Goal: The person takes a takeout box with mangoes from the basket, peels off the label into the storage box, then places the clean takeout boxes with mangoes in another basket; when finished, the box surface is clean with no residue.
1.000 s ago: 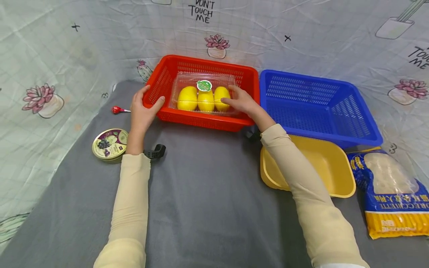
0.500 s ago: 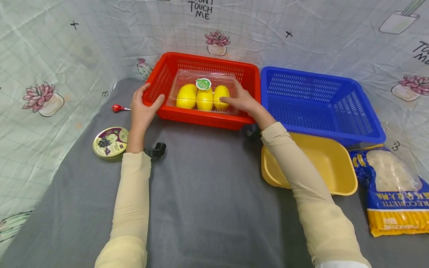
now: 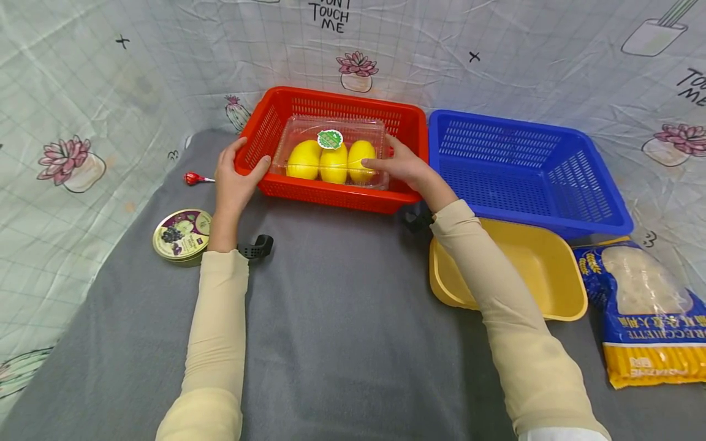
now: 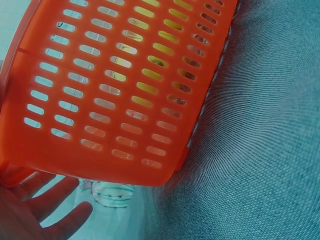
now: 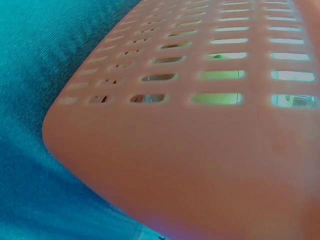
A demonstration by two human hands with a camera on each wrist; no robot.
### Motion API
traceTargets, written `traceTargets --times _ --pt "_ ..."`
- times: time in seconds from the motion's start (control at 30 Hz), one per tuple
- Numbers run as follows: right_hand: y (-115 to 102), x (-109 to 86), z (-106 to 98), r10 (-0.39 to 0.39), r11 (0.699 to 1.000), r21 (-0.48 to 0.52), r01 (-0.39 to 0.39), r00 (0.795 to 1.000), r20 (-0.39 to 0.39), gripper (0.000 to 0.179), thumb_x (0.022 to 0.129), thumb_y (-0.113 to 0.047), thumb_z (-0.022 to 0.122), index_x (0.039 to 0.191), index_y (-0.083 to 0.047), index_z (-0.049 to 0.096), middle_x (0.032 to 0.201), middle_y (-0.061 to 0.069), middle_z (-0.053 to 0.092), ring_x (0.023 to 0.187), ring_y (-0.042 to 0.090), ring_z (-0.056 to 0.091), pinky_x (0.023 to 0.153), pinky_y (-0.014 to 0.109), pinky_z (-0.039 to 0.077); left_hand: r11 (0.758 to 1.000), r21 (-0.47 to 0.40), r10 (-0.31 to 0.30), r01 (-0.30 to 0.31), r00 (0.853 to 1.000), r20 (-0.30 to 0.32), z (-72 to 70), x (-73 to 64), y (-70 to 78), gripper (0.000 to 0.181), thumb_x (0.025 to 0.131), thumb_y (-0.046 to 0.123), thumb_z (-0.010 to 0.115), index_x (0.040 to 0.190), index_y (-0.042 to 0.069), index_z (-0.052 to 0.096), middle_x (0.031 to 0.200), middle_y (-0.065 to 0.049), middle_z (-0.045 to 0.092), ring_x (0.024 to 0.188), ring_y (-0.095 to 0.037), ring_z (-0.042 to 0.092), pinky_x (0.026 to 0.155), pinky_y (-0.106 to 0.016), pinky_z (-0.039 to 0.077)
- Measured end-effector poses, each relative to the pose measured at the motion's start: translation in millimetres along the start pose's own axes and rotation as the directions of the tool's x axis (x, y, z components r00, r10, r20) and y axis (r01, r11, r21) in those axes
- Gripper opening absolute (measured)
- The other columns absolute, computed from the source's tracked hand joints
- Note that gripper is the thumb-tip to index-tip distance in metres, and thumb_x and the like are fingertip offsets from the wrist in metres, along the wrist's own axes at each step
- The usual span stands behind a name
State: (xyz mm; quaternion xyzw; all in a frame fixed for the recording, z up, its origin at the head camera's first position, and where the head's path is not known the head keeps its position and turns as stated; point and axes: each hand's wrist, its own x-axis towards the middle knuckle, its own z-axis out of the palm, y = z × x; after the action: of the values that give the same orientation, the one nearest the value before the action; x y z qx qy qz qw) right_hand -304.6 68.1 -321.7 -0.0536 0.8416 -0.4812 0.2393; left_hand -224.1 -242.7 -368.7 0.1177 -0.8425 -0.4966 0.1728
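A clear plastic fruit box (image 3: 353, 130) with a green-and-white label sits inside the red basket (image 3: 336, 195), tilted against its front rim. Three yellow, lemon-like fruits (image 3: 333, 164) show through the lid. My right hand (image 3: 409, 170) holds the box's right end, thumb on the front and fingers toward the back. At the basket's left front corner my left hand (image 3: 234, 184) grips the rim, thumb over the front edge. In the left wrist view its fingers (image 4: 57, 200) reach below the slotted red wall (image 4: 107, 125). The basket wall (image 5: 175, 155) fills the right wrist view, hiding the right hand.
A blue basket (image 3: 524, 220) stands right of the red one, with a yellow bin (image 3: 568, 312) before it. A blue-and-orange pasta bag (image 3: 651, 318) lies far right. Left of my left arm are a round tin (image 3: 182, 236) and a red lollipop (image 3: 193, 178). Patterned cloth hangs behind.
The fruit box has shifted slightly left inside the red basket, with my right hand at its end. My left hand has kept its place on the rim.
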Motion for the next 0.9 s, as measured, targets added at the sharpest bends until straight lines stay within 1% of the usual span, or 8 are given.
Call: traceTargets --times 0.17,0.3,0.4,0.57,0.7,0.9 --pt "-0.3 -0.2 -1.1 -0.009 0.999 0.044 0.008 1.000 0.015 0.091 0.089 -0.033 0.069 0.158 -0.024 0.010 0.158 0.003 0.026 0.140 0.023 0.033 0.111 0.041 0.037 1.000 0.006 -0.007 0.007 1.000 0.005 -0.1 0.5 -0.3 0.068 0.087 0.041 0.066 0.147 0.017 0.043 0.149 -0.008 0.039 0.133 -0.026 0.040 0.108 -0.041 0.040" --pt "-0.5 -0.8 -1.3 0.033 0.998 0.045 -0.033 0.999 0.009 0.094 0.089 -0.036 0.068 0.158 -0.027 0.005 0.161 0.000 0.019 0.143 0.023 0.028 0.112 0.040 0.036 1.000 0.005 -0.010 0.010 1.000 0.006 -0.1 0.6 -0.3 0.068 0.087 0.041 0.066 0.147 0.018 0.043 0.150 -0.008 0.039 0.134 -0.026 0.040 0.109 -0.041 0.040" --pt "-1.0 -1.3 -1.0 0.050 0.997 0.059 -0.050 0.999 0.014 0.093 0.090 -0.037 0.067 0.158 -0.028 0.003 0.161 -0.001 0.018 0.143 0.022 0.028 0.112 0.040 0.036 1.000 0.003 -0.012 0.012 1.000 0.004 -0.2 0.7 -0.6 0.068 0.087 0.041 0.066 0.147 0.018 0.043 0.150 -0.007 0.039 0.134 -0.025 0.039 0.109 -0.041 0.040" --pt "-1.0 -1.7 -0.2 0.051 0.995 0.086 -0.052 0.998 0.021 0.091 0.091 -0.036 0.065 0.158 -0.028 0.004 0.161 -0.001 0.019 0.142 0.023 0.031 0.111 0.039 0.037 1.000 0.008 -0.004 0.004 1.000 -0.001 -0.3 0.3 -1.4 0.067 0.088 0.041 0.066 0.146 0.018 0.043 0.149 -0.007 0.039 0.133 -0.025 0.039 0.109 -0.041 0.039" --pt "-0.9 -2.9 -0.5 0.054 0.994 0.094 -0.055 0.998 0.015 0.091 0.092 -0.035 0.064 0.158 -0.028 0.003 0.162 -0.001 0.017 0.143 0.022 0.029 0.111 0.039 0.036 1.000 0.005 -0.001 0.001 1.000 0.000 0.1 0.3 -2.4 0.067 0.088 0.041 0.066 0.146 0.018 0.043 0.149 -0.007 0.039 0.133 -0.025 0.040 0.109 -0.040 0.040" --pt "-1.8 -4.7 -2.1 0.040 0.992 0.116 -0.042 0.999 0.020 0.090 0.093 -0.032 0.064 0.158 -0.027 0.002 0.162 0.000 0.017 0.143 0.023 0.031 0.110 0.038 0.038 1.000 -0.004 -0.015 0.015 1.000 0.010 0.1 0.1 -1.3 0.067 0.088 0.041 0.066 0.147 0.019 0.043 0.150 -0.006 0.038 0.133 -0.024 0.039 0.108 -0.040 0.040"
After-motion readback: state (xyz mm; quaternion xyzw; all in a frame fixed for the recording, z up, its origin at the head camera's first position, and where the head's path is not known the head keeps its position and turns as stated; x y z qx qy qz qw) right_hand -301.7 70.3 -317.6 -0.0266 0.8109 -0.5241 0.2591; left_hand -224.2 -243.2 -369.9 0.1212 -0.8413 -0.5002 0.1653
